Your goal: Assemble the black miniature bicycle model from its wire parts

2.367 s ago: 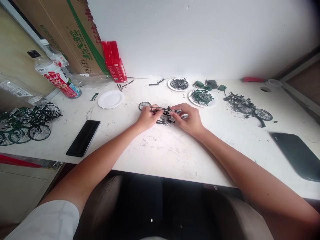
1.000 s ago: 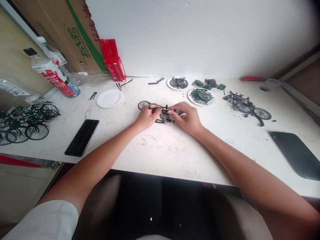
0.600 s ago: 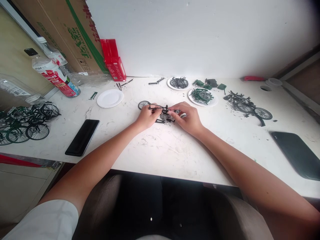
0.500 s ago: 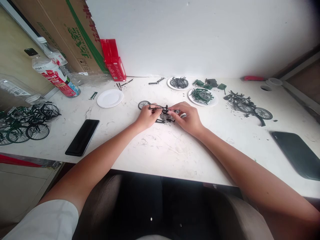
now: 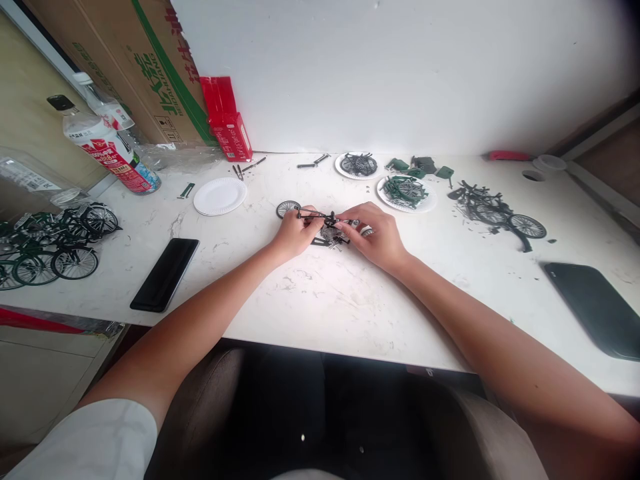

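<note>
Both hands meet over the middle of the white table, at a small black model bicycle (image 5: pixel 311 215). Its wheel (image 5: pixel 287 209) shows past my left hand (image 5: pixel 295 232), whose fingers are closed on the frame. My right hand (image 5: pixel 376 235) pinches the same model near its dark saddle-like part with thumb and forefinger. Under and between the hands lie several small silvery and black parts (image 5: pixel 332 237) on the table. The fingers cover much of the model, so the exact spot gripped on the right is hidden.
Bicycle models (image 5: pixel 55 247) crowd the left, near a phone (image 5: pixel 165 275). A white paper plate (image 5: pixel 220 197) lies behind it. Plates of dark parts (image 5: pixel 356 167) and green parts (image 5: pixel 403 193) stand at the back. Loose black parts (image 5: pixel 495 210) and a dark flat case (image 5: pixel 595 308) are right.
Both hands stay on the model bicycle in nearly the same pose. The dark part at the right fingertips has shifted very slightly to the left.
</note>
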`<state>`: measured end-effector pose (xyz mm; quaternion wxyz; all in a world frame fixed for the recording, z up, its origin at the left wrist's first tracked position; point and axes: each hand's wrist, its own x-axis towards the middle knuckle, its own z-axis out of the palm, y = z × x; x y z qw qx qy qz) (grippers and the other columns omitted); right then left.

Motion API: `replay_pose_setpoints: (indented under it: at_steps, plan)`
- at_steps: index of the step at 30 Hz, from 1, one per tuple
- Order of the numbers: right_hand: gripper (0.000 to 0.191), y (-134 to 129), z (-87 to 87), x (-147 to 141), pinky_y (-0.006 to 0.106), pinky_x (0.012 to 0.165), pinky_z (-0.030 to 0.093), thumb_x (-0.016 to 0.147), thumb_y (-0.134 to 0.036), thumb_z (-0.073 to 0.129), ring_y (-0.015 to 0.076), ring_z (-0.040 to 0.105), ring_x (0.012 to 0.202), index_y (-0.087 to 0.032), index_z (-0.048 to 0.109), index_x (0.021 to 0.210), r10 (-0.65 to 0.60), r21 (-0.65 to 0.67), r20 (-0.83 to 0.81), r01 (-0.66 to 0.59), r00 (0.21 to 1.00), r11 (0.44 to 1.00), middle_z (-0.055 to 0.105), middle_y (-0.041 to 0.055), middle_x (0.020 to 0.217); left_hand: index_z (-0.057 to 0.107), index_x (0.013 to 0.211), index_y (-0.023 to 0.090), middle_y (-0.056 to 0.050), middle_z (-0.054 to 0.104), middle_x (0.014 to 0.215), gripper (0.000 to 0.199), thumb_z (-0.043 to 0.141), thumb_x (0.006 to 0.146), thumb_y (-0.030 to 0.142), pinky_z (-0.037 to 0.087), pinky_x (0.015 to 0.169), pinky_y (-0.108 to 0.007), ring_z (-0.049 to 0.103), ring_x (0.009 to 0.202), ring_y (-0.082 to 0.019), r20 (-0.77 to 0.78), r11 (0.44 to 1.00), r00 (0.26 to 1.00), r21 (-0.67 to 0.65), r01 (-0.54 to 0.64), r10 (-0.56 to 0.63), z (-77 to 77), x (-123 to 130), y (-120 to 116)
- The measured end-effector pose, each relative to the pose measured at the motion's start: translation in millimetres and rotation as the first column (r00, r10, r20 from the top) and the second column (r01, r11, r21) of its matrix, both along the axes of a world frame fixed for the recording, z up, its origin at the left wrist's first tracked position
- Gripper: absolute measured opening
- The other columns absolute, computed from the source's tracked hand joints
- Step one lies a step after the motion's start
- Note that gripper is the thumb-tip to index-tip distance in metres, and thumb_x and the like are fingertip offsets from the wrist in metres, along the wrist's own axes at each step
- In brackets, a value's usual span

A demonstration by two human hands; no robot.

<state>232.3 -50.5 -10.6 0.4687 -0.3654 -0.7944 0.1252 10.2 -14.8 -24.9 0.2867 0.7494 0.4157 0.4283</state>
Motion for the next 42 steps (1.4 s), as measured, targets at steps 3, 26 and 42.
replay_pose_setpoints:
  at_steps: [3,26,42]
  plan:
    - [0.025,0,0.1,0,0.036,0.06,0.062,0.101,-0.044,0.069,0.0255,0.071,0.091,-0.023,0.081,0.111,0.003,0.006,0.001,-0.003,1.0,1.0,0.079,0.0116,0.102,0.069,0.08,0.018,-0.004,0.072,0.078,0.02,0.06,0.093,0.031,0.045,0.067,-0.032,0.063,0.074,-0.019,-0.001,1.0,1.0,0.002,-0.001,0.001,0.7,0,0]
    - [0.025,1,1.8,4,0.041,0.064,0.062,0.101,-0.044,0.068,0.0282,0.073,0.094,-0.026,0.083,0.11,0.003,0.046,0.005,-0.003,1.0,0.999,0.08,0.011,0.102,0.054,0.076,0.021,0.001,0.053,0.068,0.031,0.06,0.098,0.041,0.036,0.064,-0.031,0.048,0.066,-0.015,0.008,0.995,0.995,0.005,0.103,-0.103,3.5,2,-4]
    - [0.022,1,0.3,3,0.047,0.075,0.062,0.1,-0.045,0.07,0.0275,0.074,0.086,-0.029,0.086,0.103,-0.026,0.127,0.002,0.026,1.0,0.992,0.08,0.0092,0.092,0.054,0.078,0.021,0.0,0.059,0.074,0.023,0.058,0.097,0.032,0.04,0.069,-0.031,0.052,0.07,-0.016,-0.015,0.993,0.993,0.033,0.114,-0.113,9.6,3,-8]
